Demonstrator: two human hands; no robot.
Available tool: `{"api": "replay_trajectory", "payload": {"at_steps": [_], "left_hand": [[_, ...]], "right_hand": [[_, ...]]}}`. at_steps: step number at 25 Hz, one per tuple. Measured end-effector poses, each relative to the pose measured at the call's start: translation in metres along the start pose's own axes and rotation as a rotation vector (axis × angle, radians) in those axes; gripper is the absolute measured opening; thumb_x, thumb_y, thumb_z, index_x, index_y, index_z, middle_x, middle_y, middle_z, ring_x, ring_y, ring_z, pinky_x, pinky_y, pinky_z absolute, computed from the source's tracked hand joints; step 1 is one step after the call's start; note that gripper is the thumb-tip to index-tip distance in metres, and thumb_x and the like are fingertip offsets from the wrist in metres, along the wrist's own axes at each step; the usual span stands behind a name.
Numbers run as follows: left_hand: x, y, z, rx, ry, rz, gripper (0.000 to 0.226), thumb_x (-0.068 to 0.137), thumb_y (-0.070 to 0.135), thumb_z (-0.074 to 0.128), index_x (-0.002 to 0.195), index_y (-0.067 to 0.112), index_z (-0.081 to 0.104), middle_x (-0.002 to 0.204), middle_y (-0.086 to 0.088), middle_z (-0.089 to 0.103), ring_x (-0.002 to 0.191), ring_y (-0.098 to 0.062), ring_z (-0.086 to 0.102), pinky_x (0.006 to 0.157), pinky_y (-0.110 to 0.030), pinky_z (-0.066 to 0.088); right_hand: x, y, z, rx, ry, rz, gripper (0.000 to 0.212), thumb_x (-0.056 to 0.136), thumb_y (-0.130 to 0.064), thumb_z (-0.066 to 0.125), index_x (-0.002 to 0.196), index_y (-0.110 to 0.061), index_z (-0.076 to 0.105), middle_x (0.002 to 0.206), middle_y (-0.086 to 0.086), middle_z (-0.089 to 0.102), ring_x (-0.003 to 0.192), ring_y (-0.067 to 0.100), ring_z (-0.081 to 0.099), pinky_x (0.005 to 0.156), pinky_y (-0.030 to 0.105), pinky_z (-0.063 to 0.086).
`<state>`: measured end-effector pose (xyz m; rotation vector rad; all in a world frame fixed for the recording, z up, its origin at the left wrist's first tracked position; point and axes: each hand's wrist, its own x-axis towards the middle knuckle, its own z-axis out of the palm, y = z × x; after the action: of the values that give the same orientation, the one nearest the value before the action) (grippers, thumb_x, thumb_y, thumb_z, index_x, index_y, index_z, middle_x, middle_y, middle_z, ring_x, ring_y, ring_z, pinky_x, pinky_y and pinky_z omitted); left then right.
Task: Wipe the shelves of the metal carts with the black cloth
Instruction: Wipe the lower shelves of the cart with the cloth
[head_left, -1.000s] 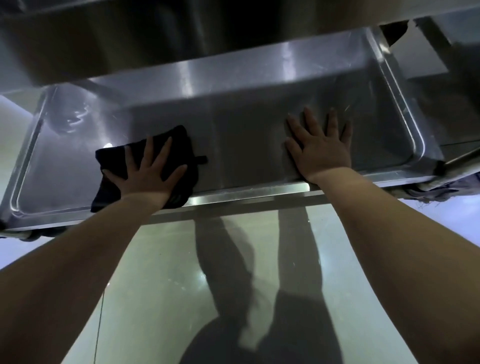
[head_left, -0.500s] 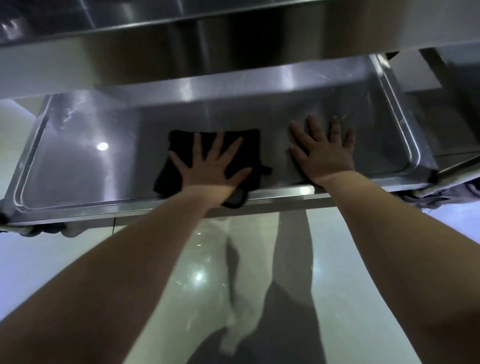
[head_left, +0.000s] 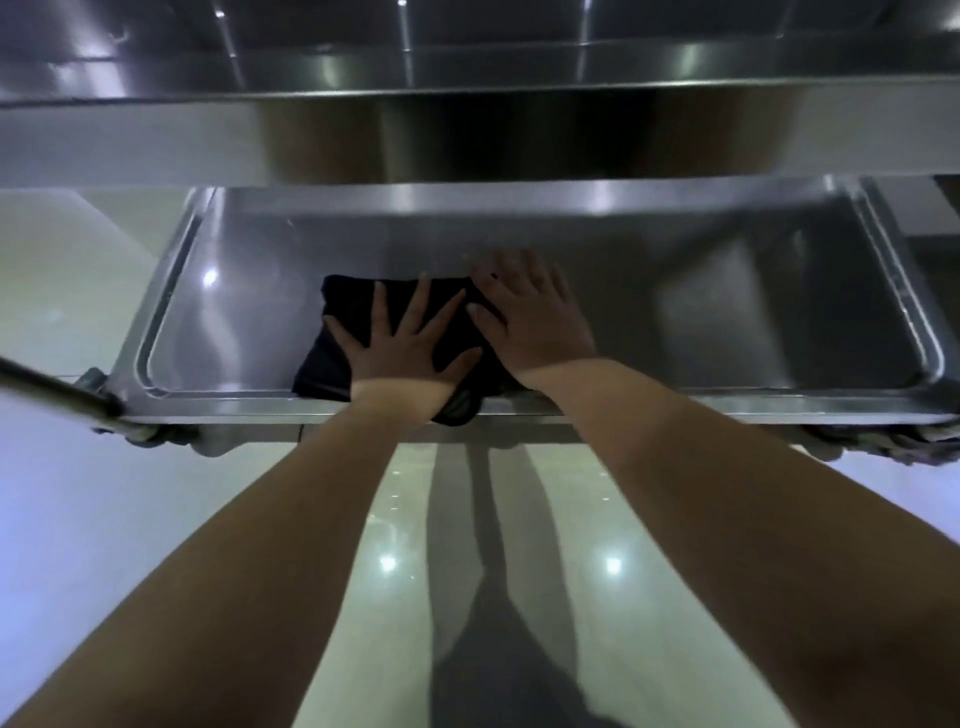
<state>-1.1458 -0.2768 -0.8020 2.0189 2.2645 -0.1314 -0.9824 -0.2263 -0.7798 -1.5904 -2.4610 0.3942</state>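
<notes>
lower shelf (head_left: 727, 322) of the metal cart: a shallow steel tray with a raised rim, seen from above and in front

black cloth (head_left: 353, 332): lies folded on the shelf floor, a little left of centre and close to the front rim; one corner hangs over that rim, below the left wrist

left hand (head_left: 410, 353): laid flat on the cloth, palm down, fingers straight and spread wide, thumb out to the right; nothing is gripped

right hand (head_left: 535, 322): just beside the left, palm down, fingers straight and close together, covering the right edge of the cloth; its fingertips are blurred, so whether they rest on cloth or bare steel cannot be told; nothing is gripped

upper shelf (head_left: 467, 67): overhangs the far part of the lower one and casts it in shade

surroundings: a glossy pale floor (head_left: 156, 519) under the cart, carrying light reflections and the person's shadow; a metal bar (head_left: 52, 387) enters at the left edge, near the shelf's front left corner
</notes>
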Motion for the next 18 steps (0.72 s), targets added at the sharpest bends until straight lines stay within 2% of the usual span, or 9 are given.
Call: {"api": "replay_trajectory", "payload": {"at_steps": [2,4,6,9,13,16,18], "left_hand": [[-0.004,-0.014,0.003,-0.013,0.016,-0.009,0.077,0.072,0.086,-0.001,0.143,0.061,-0.010,0.160,0.023,-0.012,0.149,-0.028,-0.013,0.103,-0.076,-0.013],[-0.005,-0.055,0.002,-0.036,0.019,-0.035,0.076,0.071,0.090,0.003,0.141,0.064,-0.009,0.160,0.024,-0.009,0.150,-0.026,-0.011,0.104,-0.074,-0.013],[-0.006,-0.112,0.001,-0.055,0.000,-0.089,0.078,0.068,0.094,0.004,0.140,0.066,-0.009,0.160,0.024,-0.009,0.150,-0.024,-0.011,0.106,-0.074,-0.011],[-0.008,-0.174,-0.005,-0.078,-0.056,-0.171,0.078,0.064,0.095,0.003,0.136,0.070,-0.013,0.160,0.025,-0.012,0.150,-0.024,-0.012,0.107,-0.073,-0.010],[-0.006,-0.174,-0.003,-0.078,-0.049,-0.156,0.073,0.067,0.093,0.002,0.134,0.071,-0.016,0.160,0.024,-0.012,0.149,-0.026,-0.012,0.104,-0.074,-0.012],[-0.006,-0.175,-0.003,-0.092,-0.039,-0.143,0.073,0.070,0.090,0.002,0.137,0.068,-0.015,0.160,0.022,-0.013,0.149,-0.028,-0.015,0.103,-0.075,-0.014],[-0.005,-0.174,-0.004,-0.098,-0.038,-0.141,0.073,0.070,0.090,0.002,0.137,0.068,-0.015,0.160,0.021,-0.014,0.148,-0.028,-0.016,0.102,-0.075,-0.016]], "right_hand": [[0.010,-0.026,0.016,0.104,-0.038,0.081,0.054,0.103,-0.047,0.025,0.155,-0.037,0.011,0.164,-0.005,0.004,0.151,0.026,-0.003,0.120,0.047,-0.003],[0.006,-0.024,0.029,-0.022,-0.066,0.093,0.054,0.102,-0.050,0.020,0.154,-0.043,0.004,0.164,-0.010,0.001,0.150,0.026,-0.004,0.119,0.051,-0.004],[0.002,-0.018,0.035,-0.176,-0.107,0.023,0.054,0.099,-0.058,0.015,0.151,-0.050,0.000,0.163,-0.014,-0.002,0.150,0.030,-0.006,0.116,0.058,-0.006],[0.005,-0.022,0.038,-0.265,-0.112,-0.006,0.055,0.095,-0.066,0.012,0.148,-0.056,-0.002,0.163,-0.014,-0.003,0.149,0.033,-0.006,0.114,0.063,-0.006],[0.007,-0.024,0.036,-0.262,-0.114,0.077,0.057,0.092,-0.068,0.013,0.147,-0.058,0.002,0.163,-0.016,0.000,0.149,0.034,-0.005,0.112,0.066,-0.007],[0.025,-0.069,0.044,-0.152,-0.062,0.141,0.055,0.095,-0.064,0.021,0.148,-0.055,0.010,0.162,-0.018,0.002,0.149,0.035,-0.009,0.104,0.072,-0.015],[0.033,-0.104,0.057,-0.178,-0.025,0.098,0.054,0.097,-0.061,0.024,0.149,-0.052,0.012,0.163,-0.016,0.003,0.149,0.035,-0.010,0.107,0.071,-0.014]]}}
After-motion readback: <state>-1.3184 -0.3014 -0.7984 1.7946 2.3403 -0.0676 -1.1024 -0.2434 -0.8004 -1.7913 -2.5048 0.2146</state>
